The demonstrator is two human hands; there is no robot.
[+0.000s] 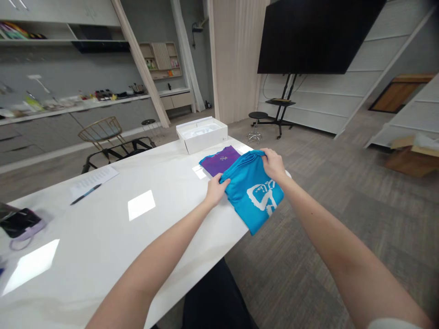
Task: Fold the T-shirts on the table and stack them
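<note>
A bright blue folded T-shirt [240,183] with white lettering hangs between my hands at the table's right edge. My left hand [216,189] pinches its upper left corner, thumb on top. At the upper right corner, my right hand [273,163] grips the fabric, with its fingertips curled over the top edge. The lower part of the shirt sticks out past the table edge. Just behind it lies a folded purple garment [221,160] with a small pale print and a blue edge, partly covered by the blue shirt.
An open white box [206,141] stands at the table's far end. On the left of the white table [164,246] lie a pen [85,194], a printed sheet [99,177] and a dark device with a lilac strap [24,224]. A chair [106,137] stands beyond the far edge.
</note>
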